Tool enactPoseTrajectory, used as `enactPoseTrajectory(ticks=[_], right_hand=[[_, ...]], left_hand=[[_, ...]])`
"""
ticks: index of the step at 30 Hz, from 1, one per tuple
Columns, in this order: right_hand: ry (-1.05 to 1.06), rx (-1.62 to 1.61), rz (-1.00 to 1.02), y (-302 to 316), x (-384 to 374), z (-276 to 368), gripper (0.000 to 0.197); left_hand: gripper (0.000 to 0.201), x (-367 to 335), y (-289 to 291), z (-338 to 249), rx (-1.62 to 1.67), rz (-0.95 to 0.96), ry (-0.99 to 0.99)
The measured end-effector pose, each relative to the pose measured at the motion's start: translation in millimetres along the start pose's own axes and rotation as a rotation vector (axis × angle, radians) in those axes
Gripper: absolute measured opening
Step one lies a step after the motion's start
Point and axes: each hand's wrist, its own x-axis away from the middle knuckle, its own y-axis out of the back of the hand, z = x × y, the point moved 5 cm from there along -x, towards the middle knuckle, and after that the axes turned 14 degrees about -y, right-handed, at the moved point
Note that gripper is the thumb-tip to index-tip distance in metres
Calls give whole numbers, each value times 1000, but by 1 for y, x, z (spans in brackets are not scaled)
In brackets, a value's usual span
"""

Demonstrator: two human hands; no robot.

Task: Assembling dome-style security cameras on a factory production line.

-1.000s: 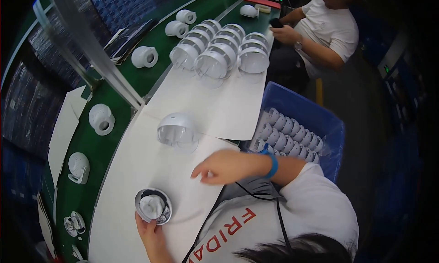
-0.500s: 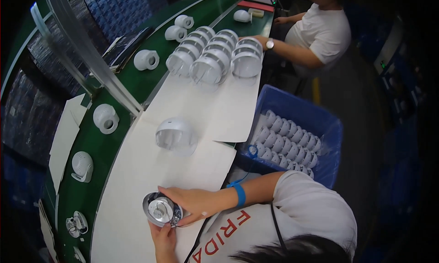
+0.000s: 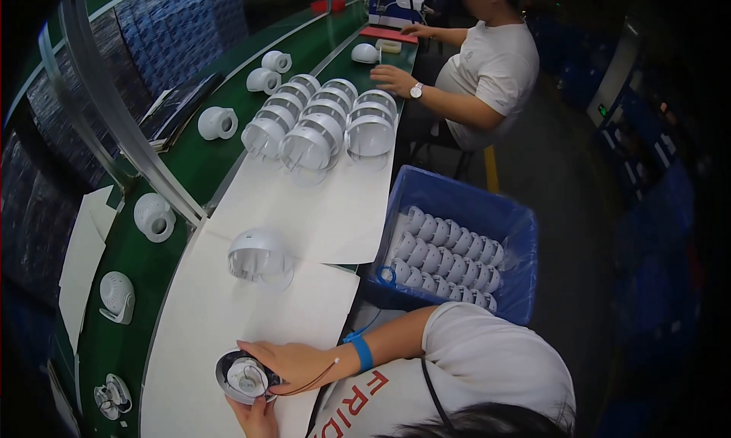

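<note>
Both hands are on a white round housing (image 3: pixel 227 377), its cavity facing up. Inside sit a whitish round inner part (image 3: pixel 247 377), dark pieces and thin wires. My right hand (image 3: pixel 285 362), with a blue wristband (image 3: pixel 360 350) and a cord, curls round the housing's upper right rim. From below, my left hand (image 3: pixel 255 417) grips the near edge, fingertips up by the wires. A thin reddish wire lead (image 3: pixel 320 375) with a small pale end stretches across my right wrist. Beyond the hands, a white dome shell (image 3: pixel 260 241) with a clear part rests on the white board (image 3: pixel 186 324).
Rows of white shells with clear covers (image 3: pixel 308 145) cover the far board. Left, a green bench strip (image 3: pixel 171 274) carries several round white housings (image 3: pixel 154 217) beside a metal post (image 3: pixel 126 126). A blue bin (image 3: pixel 464 187) of white parts stands right. A co-worker (image 3: pixel 487 72) sits far off.
The whole scene has shifted left and down in view. The reddish lead now lies stretched over my right wrist. The co-worker's nearer hand has lifted away from the shells. My grip stays the same.
</note>
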Motion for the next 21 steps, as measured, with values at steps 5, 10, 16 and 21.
enactPoseTrajectory(ticks=[5,10,16,21], right_hand=[[67,-75,-54,-4,-1,-3,91],[9,-102,0,-4,-4,-8,89],[44,-93,-21,-3,-5,-11,90],[6,-99,-6,0,-5,-10,94]], left_hand=[[58,-2,14,6,10,42,-47],[66,-5,13,4,4,78,-56],[64,-6,14,8,-40,71,-70],[65,-7,10,6,-157,101,-33]])
